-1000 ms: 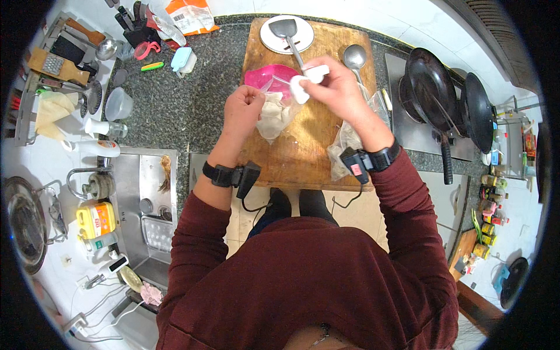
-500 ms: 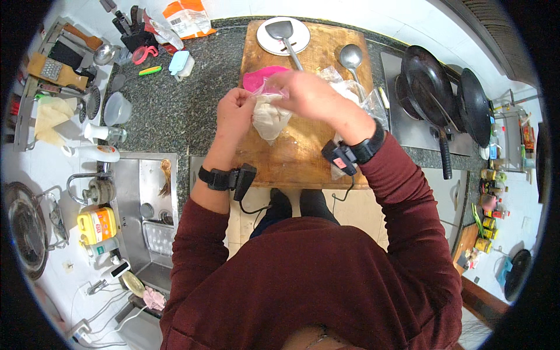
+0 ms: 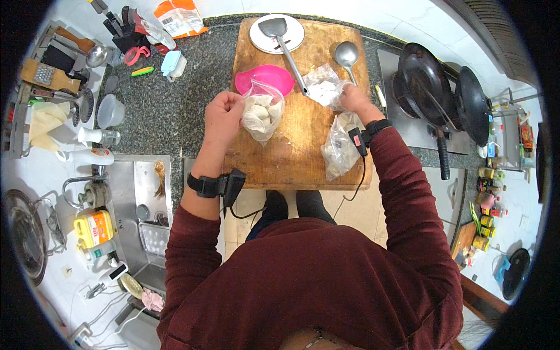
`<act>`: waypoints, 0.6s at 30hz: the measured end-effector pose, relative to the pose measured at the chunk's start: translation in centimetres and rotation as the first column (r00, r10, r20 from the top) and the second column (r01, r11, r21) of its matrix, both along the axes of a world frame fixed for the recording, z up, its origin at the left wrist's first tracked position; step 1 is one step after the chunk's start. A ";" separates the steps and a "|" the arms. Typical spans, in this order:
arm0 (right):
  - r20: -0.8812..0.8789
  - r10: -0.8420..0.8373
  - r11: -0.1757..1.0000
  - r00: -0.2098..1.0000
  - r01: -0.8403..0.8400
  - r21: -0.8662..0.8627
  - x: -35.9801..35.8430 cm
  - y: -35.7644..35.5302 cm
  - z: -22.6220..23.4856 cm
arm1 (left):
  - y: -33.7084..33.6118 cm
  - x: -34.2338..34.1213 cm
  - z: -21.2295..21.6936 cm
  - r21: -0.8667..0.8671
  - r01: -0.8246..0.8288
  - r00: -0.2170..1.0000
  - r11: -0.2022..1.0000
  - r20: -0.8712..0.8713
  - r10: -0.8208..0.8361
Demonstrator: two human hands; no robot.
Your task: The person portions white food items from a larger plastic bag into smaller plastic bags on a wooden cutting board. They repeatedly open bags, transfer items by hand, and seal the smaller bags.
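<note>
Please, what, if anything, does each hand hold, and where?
Left hand: leftmost clear bag, by its rim. Right hand: at the bag nearest the ladle; grip unclear.

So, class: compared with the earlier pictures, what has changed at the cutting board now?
The right hand moved rightward from the open bag of whitish pieces to the crumpled clear bag near the ladle; the white pieces it held at first no longer show in it. The left hand still pinches the open bag's edge. The turner, white plate and pink dish stayed put.
</note>
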State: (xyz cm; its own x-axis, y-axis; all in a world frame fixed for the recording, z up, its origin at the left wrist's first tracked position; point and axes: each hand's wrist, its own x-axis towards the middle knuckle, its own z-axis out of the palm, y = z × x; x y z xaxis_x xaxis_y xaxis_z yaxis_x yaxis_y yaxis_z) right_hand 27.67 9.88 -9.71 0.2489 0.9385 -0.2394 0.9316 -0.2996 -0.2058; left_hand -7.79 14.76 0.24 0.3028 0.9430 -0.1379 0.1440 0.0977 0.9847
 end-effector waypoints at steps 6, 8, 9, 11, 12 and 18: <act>-0.216 0.092 0.991 0.972 -0.067 0.119 -1.8 0.4 0.4 | -0.1 0.0 -0.5 -0.018 -0.002 0.999 1.000 0.034 0.003; -0.250 0.125 0.984 0.960 -0.087 0.157 -2.2 0.4 0.8 | -0.3 0.0 -0.6 -0.008 -0.004 1.000 1.000 0.024 0.004; -0.236 0.128 0.984 0.963 -0.094 0.148 -2.2 0.5 0.9 | -0.3 0.0 -0.6 -0.014 0.003 0.999 1.000 0.047 -0.002; -0.192 0.129 0.987 0.973 -0.107 0.122 -2.3 0.8 1.2 | -0.3 0.1 -0.6 -0.018 0.001 1.000 1.000 0.020 0.000; -0.162 0.130 0.988 0.978 -0.114 0.104 -2.3 1.0 1.4 | -0.3 0.1 -0.6 -0.031 0.004 0.999 1.000 0.036 -0.003; -0.080 0.242 0.962 0.967 -0.229 0.150 -3.1 0.9 1.5 | -0.4 0.8 -0.6 -0.022 -0.030 0.999 0.999 0.024 0.031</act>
State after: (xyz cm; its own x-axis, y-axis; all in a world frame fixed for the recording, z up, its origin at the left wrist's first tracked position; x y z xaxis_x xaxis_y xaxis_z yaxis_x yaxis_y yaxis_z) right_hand 24.58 10.82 -8.24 -0.0008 0.9933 -0.1155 0.9460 -0.0367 -0.3221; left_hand -7.03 14.37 -0.38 0.2774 0.9487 -0.1516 0.1167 0.1234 0.9855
